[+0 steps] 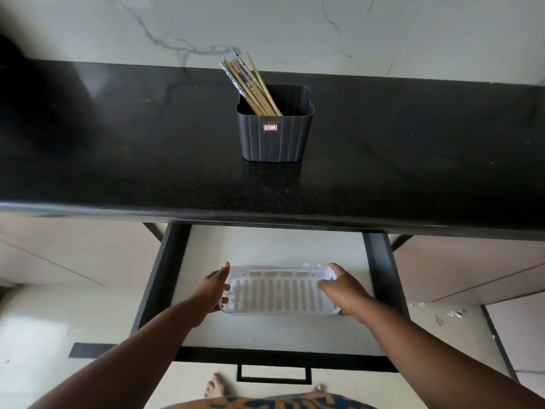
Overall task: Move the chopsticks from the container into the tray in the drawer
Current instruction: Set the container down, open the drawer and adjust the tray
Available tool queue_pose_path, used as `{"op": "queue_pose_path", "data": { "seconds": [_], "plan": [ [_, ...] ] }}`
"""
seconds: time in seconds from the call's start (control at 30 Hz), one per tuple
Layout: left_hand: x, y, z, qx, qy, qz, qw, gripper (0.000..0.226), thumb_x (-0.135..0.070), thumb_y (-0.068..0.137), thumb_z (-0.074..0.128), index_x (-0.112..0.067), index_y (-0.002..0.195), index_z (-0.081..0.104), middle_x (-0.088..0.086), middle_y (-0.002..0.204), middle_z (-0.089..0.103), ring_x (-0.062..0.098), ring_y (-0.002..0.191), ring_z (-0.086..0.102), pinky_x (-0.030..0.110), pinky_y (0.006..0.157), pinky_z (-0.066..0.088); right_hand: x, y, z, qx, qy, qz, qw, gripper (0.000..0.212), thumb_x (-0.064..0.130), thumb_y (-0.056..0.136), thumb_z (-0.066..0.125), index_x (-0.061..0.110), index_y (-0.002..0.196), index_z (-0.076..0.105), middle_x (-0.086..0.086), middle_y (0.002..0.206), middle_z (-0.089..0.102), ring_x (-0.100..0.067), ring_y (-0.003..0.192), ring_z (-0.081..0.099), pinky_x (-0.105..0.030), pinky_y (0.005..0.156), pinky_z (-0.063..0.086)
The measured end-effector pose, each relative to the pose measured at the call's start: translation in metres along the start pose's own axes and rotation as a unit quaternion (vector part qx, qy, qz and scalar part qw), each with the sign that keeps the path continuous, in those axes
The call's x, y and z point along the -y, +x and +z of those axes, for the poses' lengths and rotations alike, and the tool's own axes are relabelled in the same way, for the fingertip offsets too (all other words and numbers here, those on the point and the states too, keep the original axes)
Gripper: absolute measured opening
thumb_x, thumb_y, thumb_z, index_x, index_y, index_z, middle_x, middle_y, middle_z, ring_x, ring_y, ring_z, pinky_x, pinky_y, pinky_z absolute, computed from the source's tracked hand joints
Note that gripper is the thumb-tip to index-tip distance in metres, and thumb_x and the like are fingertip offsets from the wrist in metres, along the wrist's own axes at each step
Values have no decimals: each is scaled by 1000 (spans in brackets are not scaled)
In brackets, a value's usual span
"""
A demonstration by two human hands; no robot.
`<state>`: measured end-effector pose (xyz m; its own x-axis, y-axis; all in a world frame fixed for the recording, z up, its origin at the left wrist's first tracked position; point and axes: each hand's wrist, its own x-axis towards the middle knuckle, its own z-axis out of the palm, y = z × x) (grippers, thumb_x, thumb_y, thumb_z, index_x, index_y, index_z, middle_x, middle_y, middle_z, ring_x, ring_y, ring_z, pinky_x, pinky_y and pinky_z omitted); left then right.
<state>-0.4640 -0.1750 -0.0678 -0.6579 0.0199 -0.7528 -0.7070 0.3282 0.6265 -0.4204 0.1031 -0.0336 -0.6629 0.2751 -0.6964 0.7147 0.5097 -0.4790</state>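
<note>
Several wooden and blue-patterned chopsticks (250, 84) lean to the left inside a dark grey ribbed container (275, 137) standing on the black countertop (118, 143). Below it, the drawer (380, 270) is pulled out. A white slotted plastic tray (277, 293) lies on the drawer's pale floor with nothing in it. My left hand (213, 287) grips the tray's left end, thumb over the rim. My right hand (343, 287) grips its right end.
A marble-patterned wall (265, 25) rises behind the counter. The drawer's black front with its handle (274, 376) is nearest me. Cabinet fronts flank the drawer. My bare feet (216, 385) show on the tiled floor below.
</note>
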Motion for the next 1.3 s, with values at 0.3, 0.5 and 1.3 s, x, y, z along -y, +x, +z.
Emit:
{"op": "queue_pose_path", "data": {
  "seconds": [0.3, 0.5, 1.3],
  "plan": [
    [-35, -32, -8, -35, 185, 42, 981, 57, -50, 99, 38, -9, 138, 45, 15, 142, 47, 32, 125, 47, 44, 104, 38, 15, -16, -34, 45, -181, -74, 980, 65, 44, 86, 53, 17, 143, 35, -5, 115, 57, -12, 81, 53, -32, 80, 49],
    [-113, -71, -28, 52, 42, 152, 986, 48, -57, 90, 49, -23, 123, 58, -1, 117, 67, 21, 102, 65, 34, 83, 50, 110, -60, -97, 118, 4, -194, 974, 28, 53, 86, 62, 27, 96, 65, 4, 93, 72, -16, 78, 66, -28, 63, 52],
    [-281, -15, -19, 38, -92, 327, 940, 47, -25, 97, 54, -25, 140, 35, -5, 118, 60, 1, 91, 60, 16, 65, 46, 241, 7, -108, -100, 285, -176, 937, 51, 33, 99, 43, 33, 148, 29, -3, 151, 37, -27, 127, 45, -43, 89, 49]
  ]
}}
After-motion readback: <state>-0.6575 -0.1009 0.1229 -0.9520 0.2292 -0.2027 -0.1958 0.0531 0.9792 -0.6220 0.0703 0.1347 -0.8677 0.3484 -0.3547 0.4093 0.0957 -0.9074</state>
